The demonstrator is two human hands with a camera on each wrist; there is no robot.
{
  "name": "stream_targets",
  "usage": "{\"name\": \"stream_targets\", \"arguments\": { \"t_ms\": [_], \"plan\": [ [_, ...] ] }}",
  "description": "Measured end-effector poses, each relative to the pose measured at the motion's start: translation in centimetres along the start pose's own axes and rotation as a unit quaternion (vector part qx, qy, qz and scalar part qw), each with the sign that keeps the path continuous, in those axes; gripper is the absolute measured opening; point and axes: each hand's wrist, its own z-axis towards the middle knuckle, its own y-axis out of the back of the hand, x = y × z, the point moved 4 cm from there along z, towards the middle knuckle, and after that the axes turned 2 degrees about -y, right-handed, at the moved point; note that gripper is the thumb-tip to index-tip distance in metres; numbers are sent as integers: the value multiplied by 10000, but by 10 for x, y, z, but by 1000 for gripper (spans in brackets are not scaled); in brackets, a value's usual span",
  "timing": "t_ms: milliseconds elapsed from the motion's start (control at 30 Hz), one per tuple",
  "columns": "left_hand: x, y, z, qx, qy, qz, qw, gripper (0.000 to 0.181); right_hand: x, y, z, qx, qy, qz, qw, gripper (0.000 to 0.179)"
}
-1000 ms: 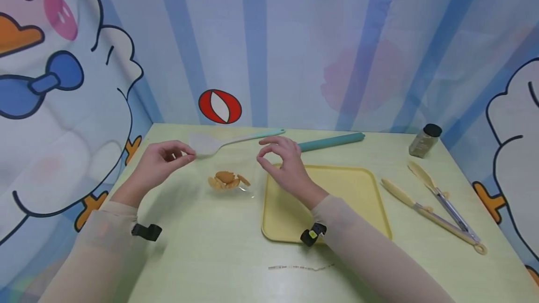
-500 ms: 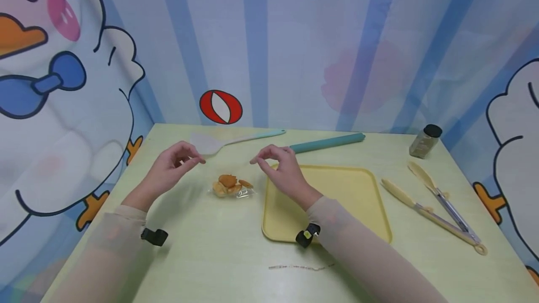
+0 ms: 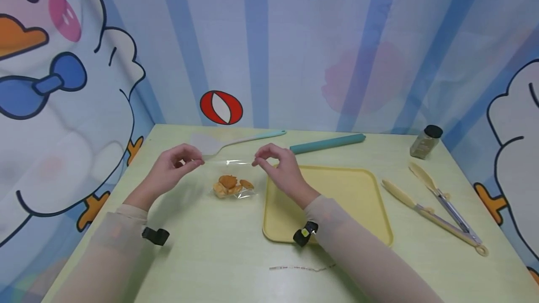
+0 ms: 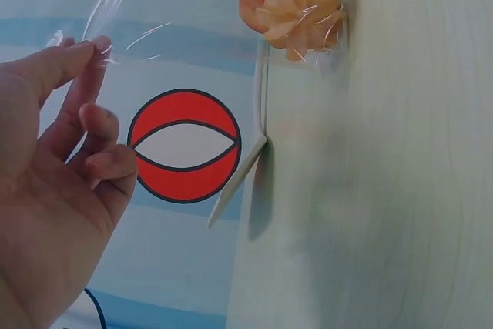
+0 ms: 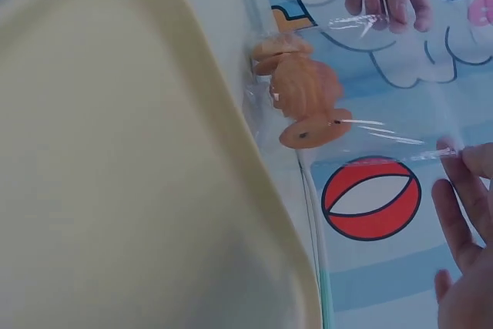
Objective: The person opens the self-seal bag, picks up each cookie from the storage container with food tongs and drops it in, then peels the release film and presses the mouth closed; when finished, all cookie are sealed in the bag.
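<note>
A clear plastic bag (image 3: 236, 168) with several small golden-brown pieces like toy bread or pastries (image 3: 229, 182) inside stands between both hands in the head view. My left hand (image 3: 178, 160) pinches one top corner of the bag between thumb and forefinger. At the opposite top corner, my right hand (image 3: 280, 167) pinches the film the same way. Seen from the left wrist, the left hand (image 4: 65, 152) keeps its other fingers loosely curled. The right wrist view shows the film stretched toward the right hand (image 5: 470, 221), the pieces sitting low in the bag.
A yellow tray (image 3: 337, 205) lies right of the bag, partly under the right forearm. Behind are a spatula (image 3: 210, 144) and a teal rod-shaped thing (image 3: 328, 143). Tongs (image 3: 438, 214) and a black-lidded jar (image 3: 426, 142) are at right. A thin twisted strip (image 3: 301, 268) lies in front.
My hands have come closer together, the left moving right and slightly forward in view, the right shifting left and lower. The pieces have dropped slightly toward me and bunched up.
</note>
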Motion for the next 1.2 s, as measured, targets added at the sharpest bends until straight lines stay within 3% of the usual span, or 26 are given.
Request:
{"name": "stream_targets", "arguments": {
  "t_ms": [133,267,500,633,800,900,1067,1200],
  "plan": [
    [2,-2,1,232,-21,-284,9993,12,-3,-1,1,336,-287,498,9978,8],
    [3,-3,1,228,-24,-468,9986,13,-6,-1,2,424,-383,716,9958,7],
    [4,-1,-2,471,65,-716,9963,21,-9,-4,3,527,-341,1048,9925,15],
    [4,0,-2,508,-45,-783,9956,27,-7,-6,3,613,-328,1232,9899,23],
    [3,-3,-1,259,-121,-257,9993,17,-6,-6,0,492,-370,615,9962,19],
    [4,-5,-1,7,-125,15,9999,28,-5,-6,-1,261,-213,98,9994,21],
    [5,-4,-1,-368,-190,-37,9991,39,-2,-3,-1,-121,132,-464,9988,11],
    [4,-4,-1,-392,-204,-135,9989,34,-3,-6,0,147,151,-596,9980,24]
  ]
}}
